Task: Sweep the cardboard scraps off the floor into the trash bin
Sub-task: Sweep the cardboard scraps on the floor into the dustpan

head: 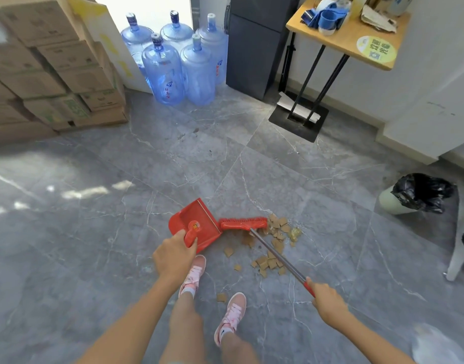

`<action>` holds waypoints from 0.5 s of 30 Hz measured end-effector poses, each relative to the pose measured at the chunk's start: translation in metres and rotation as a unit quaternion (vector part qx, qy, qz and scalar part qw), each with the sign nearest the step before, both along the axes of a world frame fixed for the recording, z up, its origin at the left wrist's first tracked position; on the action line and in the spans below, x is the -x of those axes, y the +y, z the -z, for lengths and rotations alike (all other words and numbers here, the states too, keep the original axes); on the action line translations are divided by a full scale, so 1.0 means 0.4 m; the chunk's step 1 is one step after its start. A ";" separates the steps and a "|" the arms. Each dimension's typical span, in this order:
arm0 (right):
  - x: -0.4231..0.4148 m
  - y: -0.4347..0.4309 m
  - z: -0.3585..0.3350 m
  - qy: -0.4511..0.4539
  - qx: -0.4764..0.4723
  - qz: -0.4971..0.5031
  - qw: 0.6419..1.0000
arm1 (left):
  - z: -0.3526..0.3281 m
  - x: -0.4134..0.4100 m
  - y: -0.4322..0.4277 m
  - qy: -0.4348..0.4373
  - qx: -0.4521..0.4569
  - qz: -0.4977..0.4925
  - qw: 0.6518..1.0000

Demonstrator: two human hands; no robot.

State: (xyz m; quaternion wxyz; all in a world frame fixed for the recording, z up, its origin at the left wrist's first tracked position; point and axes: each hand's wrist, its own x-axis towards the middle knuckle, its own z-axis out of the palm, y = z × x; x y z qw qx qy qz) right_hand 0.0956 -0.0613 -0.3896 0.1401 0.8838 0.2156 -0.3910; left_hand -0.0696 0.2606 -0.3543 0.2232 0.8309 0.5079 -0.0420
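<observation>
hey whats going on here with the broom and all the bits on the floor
A person is sweeping up brown cardboard scraps scattered on the grey marble-patterned tile floor. The left hand grips the handle of a red plastic dustpan set on the floor, and the right hand holds the metal handle of a red-bristled broom, whose head sits beside the pan's edge. Most scraps lie outside the pan. The pale trash bin with a black bag stands off to the right.
</observation>
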 end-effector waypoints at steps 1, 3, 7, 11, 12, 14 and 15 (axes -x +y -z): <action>0.008 -0.011 -0.005 0.001 -0.009 0.008 1.000 | -0.002 0.008 -0.015 0.000 0.001 0.001 1.000; 0.024 -0.029 -0.018 -0.005 -0.028 0.024 0.999 | -0.008 0.023 -0.034 0.001 -0.001 0.003 1.000; 0.054 -0.037 -0.050 -0.011 -0.063 0.075 0.995 | -0.023 0.043 -0.039 -0.013 -0.004 -0.005 1.000; 0.093 -0.010 -0.064 0.009 -0.122 0.150 0.981 | -0.032 0.062 -0.018 -0.033 0.001 0.001 0.999; 0.108 -0.002 -0.065 0.020 -0.140 0.174 0.974 | -0.033 0.071 -0.011 -0.037 0.000 0.003 0.999; 0.146 0.014 -0.073 0.049 -0.171 0.235 0.955 | -0.035 0.097 0.009 -0.039 -0.005 0.005 0.999; 0.164 0.021 -0.081 0.064 -0.182 0.267 0.944 | -0.036 0.114 0.020 -0.038 -0.008 0.005 0.999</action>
